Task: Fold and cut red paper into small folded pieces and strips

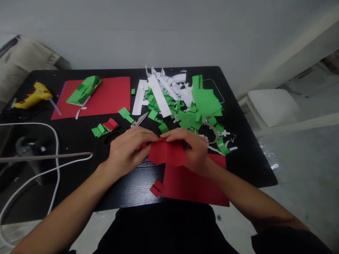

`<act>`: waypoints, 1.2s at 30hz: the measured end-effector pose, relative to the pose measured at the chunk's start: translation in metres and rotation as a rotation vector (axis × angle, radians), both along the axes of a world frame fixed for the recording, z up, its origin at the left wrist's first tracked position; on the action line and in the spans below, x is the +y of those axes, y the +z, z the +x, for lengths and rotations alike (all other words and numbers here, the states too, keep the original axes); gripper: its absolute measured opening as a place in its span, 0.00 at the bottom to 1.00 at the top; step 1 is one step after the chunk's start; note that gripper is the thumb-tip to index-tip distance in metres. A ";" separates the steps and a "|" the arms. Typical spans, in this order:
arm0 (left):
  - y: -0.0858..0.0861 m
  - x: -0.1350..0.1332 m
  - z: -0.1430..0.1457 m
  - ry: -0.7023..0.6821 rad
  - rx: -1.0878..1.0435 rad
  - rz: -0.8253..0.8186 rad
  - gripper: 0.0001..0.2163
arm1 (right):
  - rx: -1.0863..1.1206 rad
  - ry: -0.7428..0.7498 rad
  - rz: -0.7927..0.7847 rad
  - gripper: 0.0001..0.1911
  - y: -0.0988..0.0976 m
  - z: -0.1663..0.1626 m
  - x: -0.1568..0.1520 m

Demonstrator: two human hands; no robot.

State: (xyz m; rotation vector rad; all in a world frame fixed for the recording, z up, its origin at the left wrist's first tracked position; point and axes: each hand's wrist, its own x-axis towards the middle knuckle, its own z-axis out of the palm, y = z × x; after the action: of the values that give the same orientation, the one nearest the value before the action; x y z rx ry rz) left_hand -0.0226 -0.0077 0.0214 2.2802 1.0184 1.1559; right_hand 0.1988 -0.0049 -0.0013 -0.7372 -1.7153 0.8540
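Observation:
Both hands hold a small piece of red paper (166, 152) just above the black table (127, 187). My left hand (129, 148) pinches its left edge with fingers curled. My right hand (192, 150) grips its right side, fingers folded over the top edge. Under my right wrist lies a larger red sheet (194, 185). A small folded red scrap (156, 188) sits by that sheet's left corner. Scissors (139, 120) lie just beyond my left hand.
Green and white paper strips (174, 98) are heaped at the table's far middle. A red sheet (106, 95) with folded green paper (84, 90) lies far left, beside a yellow glue gun (33, 94). A white cable (53, 148) loops at left. A tape roll (212, 130) lies right.

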 end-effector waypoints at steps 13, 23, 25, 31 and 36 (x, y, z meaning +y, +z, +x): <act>-0.004 -0.003 -0.002 -0.040 0.101 0.206 0.13 | -0.018 0.008 0.218 0.17 -0.006 0.001 0.007; -0.003 -0.003 -0.003 -0.045 0.082 0.095 0.10 | -0.085 -0.017 0.192 0.17 -0.006 0.003 0.007; -0.003 -0.003 -0.002 -0.040 0.075 0.085 0.10 | -0.085 -0.020 0.189 0.16 -0.006 0.003 0.008; -0.003 -0.003 -0.003 -0.034 0.094 0.051 0.11 | -0.111 -0.038 0.118 0.15 -0.003 0.003 0.006; -0.002 -0.004 -0.002 -0.014 0.104 0.020 0.11 | -0.136 -0.070 0.108 0.15 0.003 0.003 0.004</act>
State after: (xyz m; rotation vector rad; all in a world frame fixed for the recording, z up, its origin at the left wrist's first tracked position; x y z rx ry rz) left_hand -0.0246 -0.0121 0.0191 2.3808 1.0310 1.0567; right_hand 0.2019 -0.0009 0.0015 -0.7927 -1.8300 0.6698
